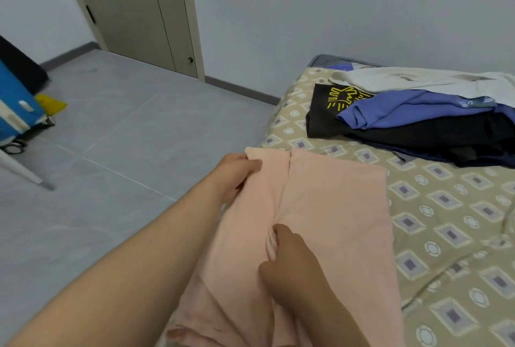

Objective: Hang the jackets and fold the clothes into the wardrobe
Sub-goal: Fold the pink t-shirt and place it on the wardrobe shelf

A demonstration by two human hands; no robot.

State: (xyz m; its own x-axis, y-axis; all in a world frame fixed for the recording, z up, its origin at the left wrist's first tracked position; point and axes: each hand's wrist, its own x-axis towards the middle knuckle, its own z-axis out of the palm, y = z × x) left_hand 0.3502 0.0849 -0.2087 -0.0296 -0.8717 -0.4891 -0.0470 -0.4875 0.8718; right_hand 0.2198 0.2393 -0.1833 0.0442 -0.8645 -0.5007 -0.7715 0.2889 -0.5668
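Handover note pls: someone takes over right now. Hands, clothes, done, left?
Left hand: grips the far left edge of the peach fabric garment lying on the patterned beige bedsheet.
Right hand: pinches a fold at its middle.
Pile further up the bed, unfolded: black T-shirt with yellow print, blue top, pale grey garment.
Done: peach garment part-folded.
Left: finish this fold, then the pile.

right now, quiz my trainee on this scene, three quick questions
1. True or false: the right hand pinches the peach garment near its middle.
2. Which hand grips the garment's far corner? A) left hand B) right hand
3. Fill in: the black shirt carries a ____ print.
Key: 1 true; 2 A; 3 yellow.
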